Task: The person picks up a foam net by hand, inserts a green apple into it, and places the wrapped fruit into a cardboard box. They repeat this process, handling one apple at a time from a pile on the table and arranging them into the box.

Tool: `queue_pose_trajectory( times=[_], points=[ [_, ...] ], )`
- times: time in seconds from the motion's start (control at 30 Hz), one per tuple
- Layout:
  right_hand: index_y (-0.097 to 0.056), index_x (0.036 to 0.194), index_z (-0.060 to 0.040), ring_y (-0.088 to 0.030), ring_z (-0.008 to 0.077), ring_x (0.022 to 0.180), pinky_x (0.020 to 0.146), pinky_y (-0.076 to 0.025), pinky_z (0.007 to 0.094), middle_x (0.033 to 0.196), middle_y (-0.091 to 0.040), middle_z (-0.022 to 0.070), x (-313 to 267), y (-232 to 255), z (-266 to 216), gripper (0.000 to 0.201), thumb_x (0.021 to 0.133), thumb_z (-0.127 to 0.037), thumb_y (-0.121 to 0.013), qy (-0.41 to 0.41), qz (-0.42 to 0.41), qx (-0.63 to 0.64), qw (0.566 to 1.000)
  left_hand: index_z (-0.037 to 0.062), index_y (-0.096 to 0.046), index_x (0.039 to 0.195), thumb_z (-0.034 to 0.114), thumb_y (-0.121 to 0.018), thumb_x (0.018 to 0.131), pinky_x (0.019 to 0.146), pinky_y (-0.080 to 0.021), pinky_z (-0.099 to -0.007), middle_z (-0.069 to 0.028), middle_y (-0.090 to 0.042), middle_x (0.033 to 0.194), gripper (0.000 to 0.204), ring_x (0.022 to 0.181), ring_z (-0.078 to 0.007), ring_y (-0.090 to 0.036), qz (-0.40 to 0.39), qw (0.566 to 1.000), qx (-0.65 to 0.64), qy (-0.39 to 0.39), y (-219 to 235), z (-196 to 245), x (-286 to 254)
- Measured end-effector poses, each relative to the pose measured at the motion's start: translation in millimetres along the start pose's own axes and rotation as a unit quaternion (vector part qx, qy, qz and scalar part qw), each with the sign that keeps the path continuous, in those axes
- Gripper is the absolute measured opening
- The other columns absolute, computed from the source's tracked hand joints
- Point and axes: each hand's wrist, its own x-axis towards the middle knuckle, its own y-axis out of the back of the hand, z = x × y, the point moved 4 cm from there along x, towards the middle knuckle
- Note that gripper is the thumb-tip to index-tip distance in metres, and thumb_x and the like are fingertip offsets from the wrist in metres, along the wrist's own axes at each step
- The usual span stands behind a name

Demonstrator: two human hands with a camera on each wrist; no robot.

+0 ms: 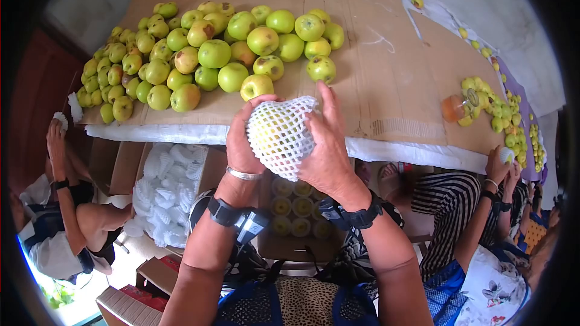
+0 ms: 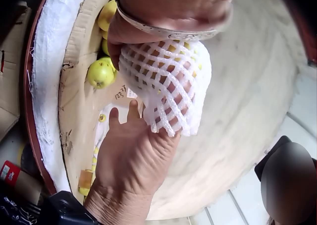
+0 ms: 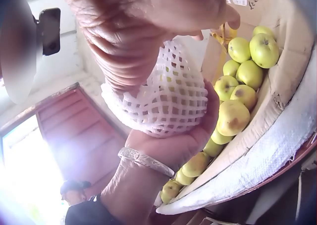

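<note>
A yellow-green apple (image 1: 266,131) shows through the mesh of a white foam fruit net (image 1: 290,145), held up in front of the table's near edge. My left hand (image 1: 240,148), with a silver bangle at its wrist, cups the netted apple from the left and below. On the other side, my right hand (image 1: 331,154) has its thumb against the net's loose end. Its other fingers (image 2: 132,111) extend away from the net, fairly straight. Part of the right thumb is hidden by the mesh in the left wrist view.
Many loose apples (image 1: 214,54) lie on the cardboard-covered table (image 1: 380,72). Below its edge stand a box of white foam nets (image 1: 172,187) and a carton of packed apples (image 1: 300,208). Other people's arms (image 1: 63,163) are at both sides. A jar (image 1: 453,108) stands right.
</note>
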Motion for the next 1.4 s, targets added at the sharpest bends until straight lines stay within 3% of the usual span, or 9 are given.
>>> queue_pose_trajectory(
  times=[0.2,0.3,0.5,0.6,0.73,0.9,1.07,1.17,1.4],
  points=[
    [-0.053,0.105,0.0039,-0.035,0.0417,0.12,0.097,-0.031,0.0483,0.128,-0.035,0.027,-1.0,-0.7,5.3,0.063,0.052,-0.02,-0.078,-0.014,-0.02,-0.006,1.0,-0.0024,-0.052,0.109,0.031,-0.037,0.091,0.088,-0.045,-0.036,-0.0154,-0.059,0.106,0.041,0.096,-0.0251,-0.058,-0.025,0.999,-0.01,0.037,2.3,-1.7,0.0],
    [-0.05,0.109,0.0039,-0.047,0.0387,0.109,0.091,-0.039,0.0442,0.117,-0.047,0.0238,-0.9,0.3,9.4,0.067,0.052,-0.015,-0.077,-0.082,-0.099,0.034,0.991,-0.0013,-0.053,0.111,0.031,-0.039,0.09,0.087,-0.047,-0.0363,-0.0145,-0.061,0.105,0.041,0.095,-0.025,-0.059,-0.046,0.992,-0.089,0.079,9.2,-11.3,2.6],
    [-0.05,0.113,0.0025,-0.055,0.0366,0.097,0.084,-0.046,0.0379,0.105,-0.056,0.0202,2.7,15.8,-4.0,0.059,0.056,0.001,-0.065,-0.023,-0.031,0.007,0.999,-0.0016,-0.054,0.111,0.028,-0.04,0.089,0.087,-0.046,-0.0354,-0.015,-0.061,0.106,0.039,0.094,-0.0246,-0.059,0.015,0.991,-0.099,0.089,20.5,-17.3,7.4],
    [-0.05,0.116,-0.0001,-0.056,0.0355,0.097,0.084,-0.047,0.037,0.106,-0.056,0.0189,0.9,14.6,-3.0,0.062,0.056,0.001,-0.067,-0.019,-0.024,0.012,0.999,-0.0025,-0.053,0.114,0.026,-0.038,0.09,0.087,-0.046,-0.0355,-0.0136,-0.061,0.108,0.04,0.096,-0.0235,-0.059,0.027,0.995,-0.055,0.08,9.9,-14.7,7.6],
    [-0.051,0.115,-0.0008,-0.056,0.0345,0.097,0.084,-0.047,0.0368,0.107,-0.056,0.0191,1.5,14.9,-6.4,0.061,0.056,0.0,-0.07,0.016,-0.003,0.008,1.0,-0.0023,-0.054,0.111,0.027,-0.037,0.091,0.086,-0.046,-0.0337,-0.0132,-0.061,0.105,0.039,0.094,-0.0232,-0.059,-0.086,0.983,-0.127,0.102,11.0,-19.1,6.0],
    [-0.054,0.112,-0.001,-0.055,0.0343,0.101,0.086,-0.046,0.0364,0.109,-0.055,0.0204,-1.9,12.5,-5.8,0.058,0.056,-0.001,-0.07,0.025,0.001,-0.012,1.0,-0.0002,-0.054,0.109,0.031,-0.036,0.092,0.083,-0.048,-0.0355,-0.0118,-0.063,0.102,0.04,0.091,-0.0234,-0.061,0.003,0.992,-0.083,0.091,28.2,-22.4,9.2],
    [-0.055,0.111,-0.0054,-0.049,0.0335,0.112,0.094,-0.039,0.0373,0.121,-0.048,0.0195,-0.5,13.3,8.2,0.053,0.062,-0.007,-0.073,-0.016,-0.01,0.13,0.991,0.0002,-0.054,0.11,0.036,-0.038,0.093,0.082,-0.049,-0.0356,-0.0111,-0.063,0.101,0.043,0.088,-0.0228,-0.061,0.094,0.993,-0.043,0.051,22.0,-16.9,4.9],
    [-0.055,0.112,-0.0062,-0.044,0.0339,0.118,0.098,-0.036,0.0377,0.126,-0.044,0.0198,-0.6,12.8,9.2,0.051,0.064,-0.008,-0.073,-0.021,-0.026,0.157,0.987,0.0005,-0.054,0.108,0.038,-0.044,0.091,0.079,-0.05,-0.034,-0.011,-0.063,0.099,0.043,0.086,-0.0208,-0.062,0.035,0.998,-0.016,0.045,17.4,-12.7,2.9],
    [-0.053,0.113,-0.0042,-0.045,0.0341,0.117,0.097,-0.037,0.0385,0.126,-0.044,0.0192,2.4,7.8,5.8,0.05,0.067,-0.011,-0.071,0.001,-0.033,0.169,0.985,0.0014,-0.057,0.099,0.022,-0.058,0.084,0.066,-0.051,-0.026,-0.0067,-0.062,0.086,0.025,0.073,-0.013,-0.061,0.062,0.988,0.139,0.009,11.4,-6.9,-0.4]
  ],
)
